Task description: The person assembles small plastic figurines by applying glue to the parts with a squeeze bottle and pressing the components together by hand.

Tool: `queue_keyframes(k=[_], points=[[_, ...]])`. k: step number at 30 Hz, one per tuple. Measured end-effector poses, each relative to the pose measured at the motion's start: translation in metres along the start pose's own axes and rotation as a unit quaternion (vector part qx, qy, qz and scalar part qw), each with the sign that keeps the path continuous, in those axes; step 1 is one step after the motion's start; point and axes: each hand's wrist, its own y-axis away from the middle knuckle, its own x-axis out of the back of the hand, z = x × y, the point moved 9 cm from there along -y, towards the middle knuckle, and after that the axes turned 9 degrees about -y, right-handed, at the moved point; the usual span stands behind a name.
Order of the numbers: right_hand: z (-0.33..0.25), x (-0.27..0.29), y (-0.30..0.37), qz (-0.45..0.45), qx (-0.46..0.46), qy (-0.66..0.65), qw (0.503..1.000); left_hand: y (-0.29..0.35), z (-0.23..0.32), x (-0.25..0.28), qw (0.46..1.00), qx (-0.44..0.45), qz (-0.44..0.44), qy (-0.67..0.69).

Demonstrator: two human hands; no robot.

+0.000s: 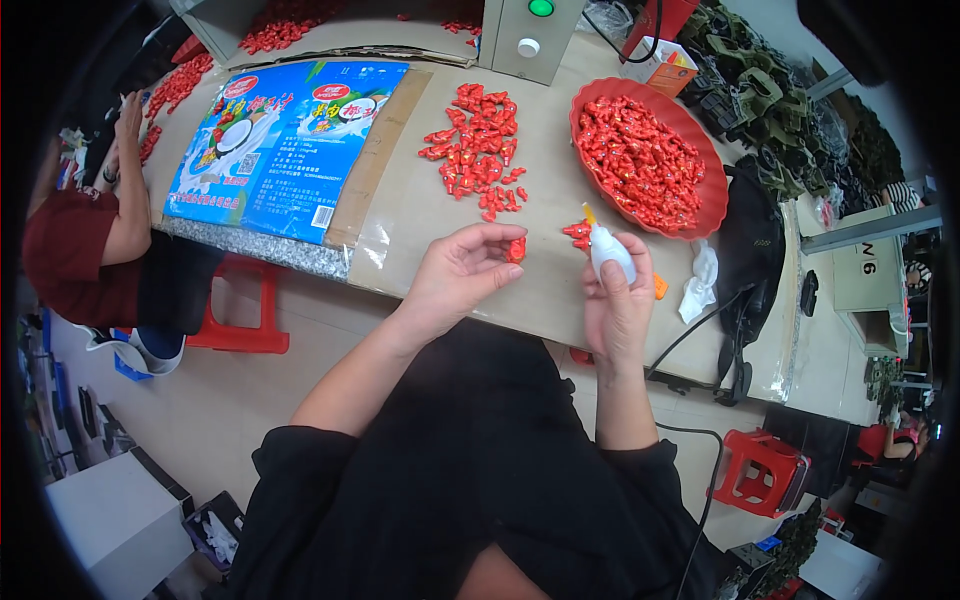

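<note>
My left hand (462,268) pinches a small red plastic piece (517,250) between thumb and fingertips, just over the table's near edge. In my right hand (618,305) is a white squeeze bottle (610,254), its yellow nozzle (588,213) pointing up and away from me. A few similar red pieces (577,232) lie beside the nozzle. Farther back, a loose pile of red pieces (478,150) is spread over the tabletop. Behind my right hand stands a wide red bowl (716,185), heaped with many more of them.
Blue printed cardboard (285,150) covers the table's left part. A grey box with a green button (530,40) stands at the back. Right of my hand lie an orange object (660,287), a crumpled white tissue (700,280) and a black bag (757,265). Another person (85,240) works at far left.
</note>
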Motion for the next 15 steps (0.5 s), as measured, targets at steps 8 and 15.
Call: queue_keyframes(k=[8,15], points=[[-0.002,-0.003,-0.009,-0.001,0.014,-0.041,0.999,-0.006,-0.012,0.010,0.992,-0.046,0.082,-0.087],[0.002,-0.005,-0.007,-0.040,0.024,0.004,0.999,-0.004,-0.005,0.013,0.983,-0.085,0.101,-0.125]])
